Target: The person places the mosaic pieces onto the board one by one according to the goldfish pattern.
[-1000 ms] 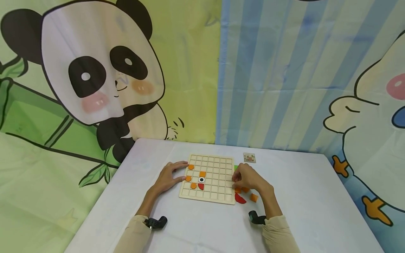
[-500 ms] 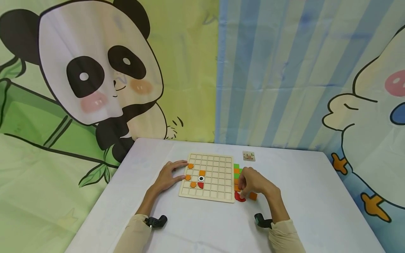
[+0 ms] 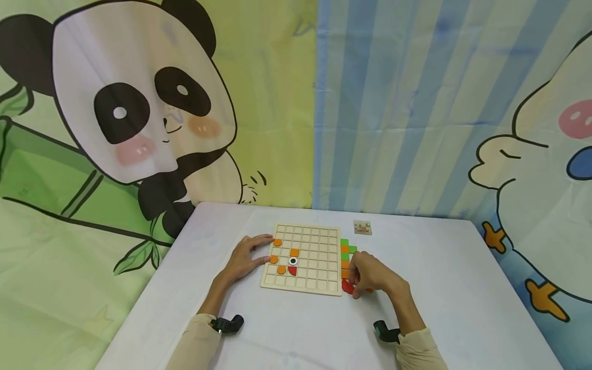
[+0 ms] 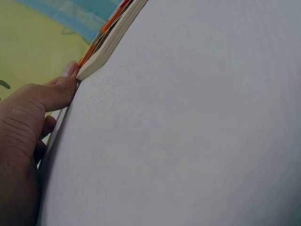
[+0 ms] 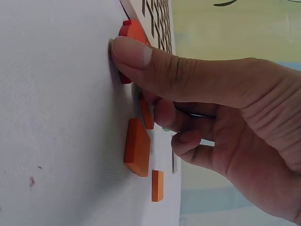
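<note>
A pale wooden grid board (image 3: pixel 319 259) lies on the white table. Orange discs (image 3: pixel 281 270), an orange square (image 3: pixel 294 253), a black-and-white eye piece (image 3: pixel 293 261) and a red quarter-round piece (image 3: pixel 292 271) sit in its left half. My left hand (image 3: pixel 242 259) rests at the board's left edge, thumb and forefinger spread apart along it. In the left wrist view its thumb (image 4: pixel 66 87) touches the board's side. Beside the board's near right corner my right hand (image 3: pixel 372 272) pinches a loose red piece (image 5: pixel 126 77), partly hidden behind the thumb; the forefinger is mostly covered.
Orange and green tiles (image 3: pixel 345 253) line the board's right side, some behind the right hand. Loose orange blocks (image 5: pixel 137 148) lie under that hand in the right wrist view. A small pattern card (image 3: pixel 363 227) lies beyond the board. A cartoon curtain (image 3: pixel 268 103) hangs behind the table.
My right hand has moved from the board's right edge toward me, down to the red pieces, uncovering green and orange tiles. The left hand keeps its place at the board.
</note>
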Demonstrator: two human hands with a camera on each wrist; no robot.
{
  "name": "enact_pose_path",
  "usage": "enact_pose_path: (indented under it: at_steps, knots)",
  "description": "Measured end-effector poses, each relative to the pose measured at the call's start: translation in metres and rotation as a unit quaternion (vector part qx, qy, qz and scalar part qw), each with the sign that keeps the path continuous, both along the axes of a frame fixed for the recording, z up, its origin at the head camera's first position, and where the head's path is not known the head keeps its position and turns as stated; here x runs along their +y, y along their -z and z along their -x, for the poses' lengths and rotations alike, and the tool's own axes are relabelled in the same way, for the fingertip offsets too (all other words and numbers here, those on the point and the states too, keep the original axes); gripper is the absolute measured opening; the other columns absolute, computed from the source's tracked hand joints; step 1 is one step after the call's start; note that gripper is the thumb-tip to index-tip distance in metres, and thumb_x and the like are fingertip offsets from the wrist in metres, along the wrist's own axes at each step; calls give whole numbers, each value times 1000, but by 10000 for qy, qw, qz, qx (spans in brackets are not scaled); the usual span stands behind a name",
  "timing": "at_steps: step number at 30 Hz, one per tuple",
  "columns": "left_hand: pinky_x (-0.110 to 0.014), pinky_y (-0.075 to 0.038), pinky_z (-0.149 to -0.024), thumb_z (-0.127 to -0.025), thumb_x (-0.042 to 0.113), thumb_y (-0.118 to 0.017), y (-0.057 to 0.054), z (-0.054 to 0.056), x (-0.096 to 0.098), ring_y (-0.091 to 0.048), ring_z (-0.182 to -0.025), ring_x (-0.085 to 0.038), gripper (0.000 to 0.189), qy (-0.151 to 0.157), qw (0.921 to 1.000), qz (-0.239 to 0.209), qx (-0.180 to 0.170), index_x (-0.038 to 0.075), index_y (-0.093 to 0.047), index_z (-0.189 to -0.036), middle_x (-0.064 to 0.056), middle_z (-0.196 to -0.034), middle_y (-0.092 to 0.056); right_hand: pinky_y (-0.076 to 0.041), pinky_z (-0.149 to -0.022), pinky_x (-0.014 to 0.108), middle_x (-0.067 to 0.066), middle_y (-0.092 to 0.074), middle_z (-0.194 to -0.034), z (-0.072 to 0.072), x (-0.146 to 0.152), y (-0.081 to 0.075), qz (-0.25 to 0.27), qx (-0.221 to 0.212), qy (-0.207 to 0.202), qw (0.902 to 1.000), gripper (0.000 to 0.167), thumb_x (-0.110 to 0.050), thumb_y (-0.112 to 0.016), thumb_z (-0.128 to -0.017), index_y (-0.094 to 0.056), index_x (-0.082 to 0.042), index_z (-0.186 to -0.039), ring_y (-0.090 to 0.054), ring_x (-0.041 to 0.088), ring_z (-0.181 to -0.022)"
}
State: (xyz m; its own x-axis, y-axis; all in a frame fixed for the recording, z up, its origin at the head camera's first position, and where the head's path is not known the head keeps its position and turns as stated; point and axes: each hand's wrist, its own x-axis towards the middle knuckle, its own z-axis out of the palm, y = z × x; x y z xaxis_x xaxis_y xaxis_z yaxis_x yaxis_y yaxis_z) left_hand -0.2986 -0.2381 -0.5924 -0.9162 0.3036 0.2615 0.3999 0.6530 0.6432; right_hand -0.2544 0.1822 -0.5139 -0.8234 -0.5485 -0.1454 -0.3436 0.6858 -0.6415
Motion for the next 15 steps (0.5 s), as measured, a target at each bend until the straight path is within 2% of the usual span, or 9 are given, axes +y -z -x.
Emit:
enact_pose_path:
  at_steps: [6, 11, 15]
  knots:
    - [-47, -42, -105, -91, 27, -90, 3, 1, 0, -62, -143, -29, 59, 51, 10000, -44, 74, 21, -71, -147, -1, -157, -66, -50, -54, 28, -2, -66, -66, -3, 0, 2, -48, -7, 36, 10000, 31, 2, -102, -65, -77, -10, -77, -56, 11, -59]
    - [-49, -41, -110, -92, 25, -89, 6, 4, -1, -61, -146, -29, 58, 122, 9997, -88, 213, 19, -71, -147, -1, -156, -67, -49, -56, 26, -2, -66, -67, -4, 2, -3, -28, 113, -104, 9999, 27, -1, -102, -68, -77, -8, -78, -57, 10, -61]
    - [-51, -40, -113, -92, 25, -89, 7, 4, -1, -60, -148, -29, 58, 116, 9997, -105, 194, 20, -70, -147, -1, -156, -66, -49, -57, 25, -3, -66, -68, -4, 5, -8, 15, 118, -194, 9997, 21, -4, -98, -73, -78, -7, -80, -57, 10, -62]
